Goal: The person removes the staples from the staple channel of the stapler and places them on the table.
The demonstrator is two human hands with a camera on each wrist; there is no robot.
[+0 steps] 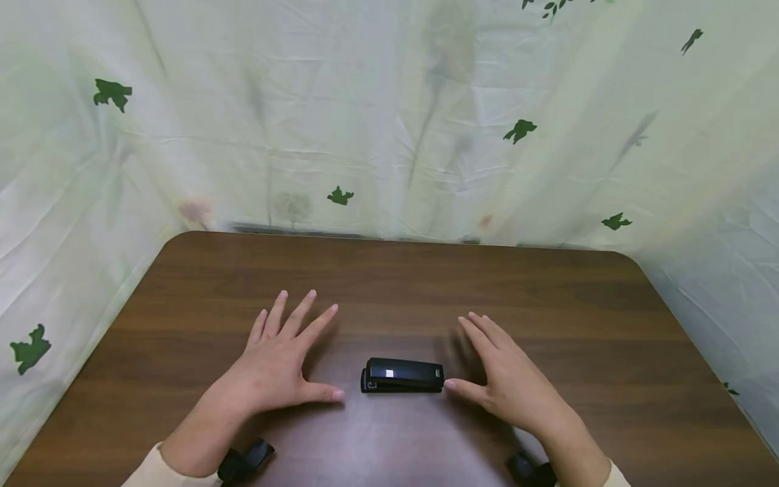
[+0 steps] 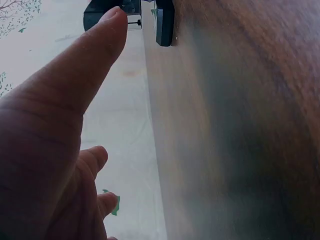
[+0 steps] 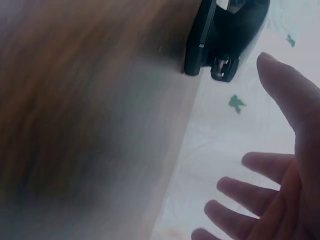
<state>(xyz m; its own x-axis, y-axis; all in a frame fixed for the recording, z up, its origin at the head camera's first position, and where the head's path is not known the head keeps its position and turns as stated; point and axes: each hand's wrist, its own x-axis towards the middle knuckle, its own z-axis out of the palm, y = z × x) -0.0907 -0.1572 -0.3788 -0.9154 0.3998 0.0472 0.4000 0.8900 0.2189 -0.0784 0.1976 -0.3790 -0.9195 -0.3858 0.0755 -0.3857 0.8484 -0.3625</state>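
Between the widely spread, empty fingers of the left hand [image 1: 274, 368] and the straight, empty fingers of the right hand [image 1: 512, 382]: one black oblong stapler [image 1: 404, 375], lying on a brown wood-grain desk [image 1: 389, 291], just beside the right thumb [image 1: 467, 390].

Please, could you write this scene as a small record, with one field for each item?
surface: brown wood-look table
item: black stapler, lying crosswise on the table
left grip: fingers spread, apart from the stapler
right grip: fingers extended, thumb close to the stapler's end
held: nothing
backdrop: pale patterned cloth
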